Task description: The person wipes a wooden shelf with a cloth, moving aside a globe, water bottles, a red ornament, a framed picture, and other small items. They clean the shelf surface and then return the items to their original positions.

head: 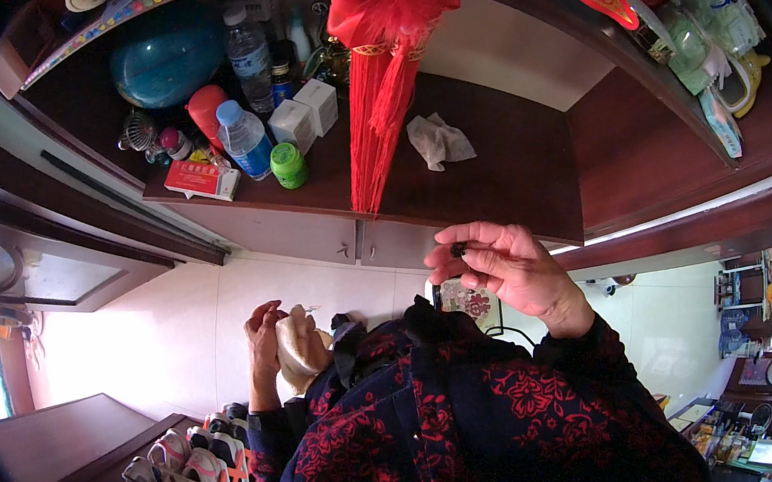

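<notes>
A cream-coloured cloth hangs bunched from my left hand, low on the left by my body. My right hand is raised before the dark wooden shelf. Its thumb and fingers pinch a small dark thing, too small to name for certain. On the shelf, beyond that hand, lies a crumpled whitish tissue or cloth. A red tassel ornament with a bow hangs in front of the shelf, left of the tissue.
Crowding the shelf's left end are a blue-capped plastic bottle, a green tub, white boxes, a red-and-white carton and a teal rounded object. Grey cabinet doors stand below. Several shoes sit on a rack at lower left.
</notes>
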A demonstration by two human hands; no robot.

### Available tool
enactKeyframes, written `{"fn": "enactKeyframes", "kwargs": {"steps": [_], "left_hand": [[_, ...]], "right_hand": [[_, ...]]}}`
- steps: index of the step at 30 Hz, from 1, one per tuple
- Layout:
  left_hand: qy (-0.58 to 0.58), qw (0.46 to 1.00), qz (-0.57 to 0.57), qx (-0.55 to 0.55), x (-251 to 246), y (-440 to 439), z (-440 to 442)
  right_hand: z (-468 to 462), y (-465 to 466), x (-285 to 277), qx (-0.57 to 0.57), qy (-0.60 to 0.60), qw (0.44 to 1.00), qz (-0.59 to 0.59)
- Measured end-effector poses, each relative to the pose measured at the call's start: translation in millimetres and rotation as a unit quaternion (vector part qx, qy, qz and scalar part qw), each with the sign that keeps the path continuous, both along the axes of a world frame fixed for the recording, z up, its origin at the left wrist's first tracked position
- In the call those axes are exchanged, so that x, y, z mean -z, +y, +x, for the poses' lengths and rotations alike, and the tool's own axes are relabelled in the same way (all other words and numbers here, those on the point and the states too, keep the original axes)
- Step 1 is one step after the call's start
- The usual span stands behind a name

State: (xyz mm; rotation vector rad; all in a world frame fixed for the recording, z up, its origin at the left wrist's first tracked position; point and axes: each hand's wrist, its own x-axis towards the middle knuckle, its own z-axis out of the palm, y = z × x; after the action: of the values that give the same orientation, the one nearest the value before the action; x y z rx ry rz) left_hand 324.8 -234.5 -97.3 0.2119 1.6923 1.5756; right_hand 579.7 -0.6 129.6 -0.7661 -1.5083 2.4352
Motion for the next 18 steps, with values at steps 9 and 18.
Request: {"fn": "enactKeyframes", "kwargs": {"steps": [9, 18], "left_hand": [[-0.004, 1.0, 0.028, 0.005, 7, 13, -6], [0.022, 0.999, 0.01, 0.049, 9, 35, -17]], "right_hand": [[5, 5, 4, 0.012, 0.016, 1.0, -0.009], [19, 19, -48, -0.083, 0.012, 0.989, 0.126]]}}
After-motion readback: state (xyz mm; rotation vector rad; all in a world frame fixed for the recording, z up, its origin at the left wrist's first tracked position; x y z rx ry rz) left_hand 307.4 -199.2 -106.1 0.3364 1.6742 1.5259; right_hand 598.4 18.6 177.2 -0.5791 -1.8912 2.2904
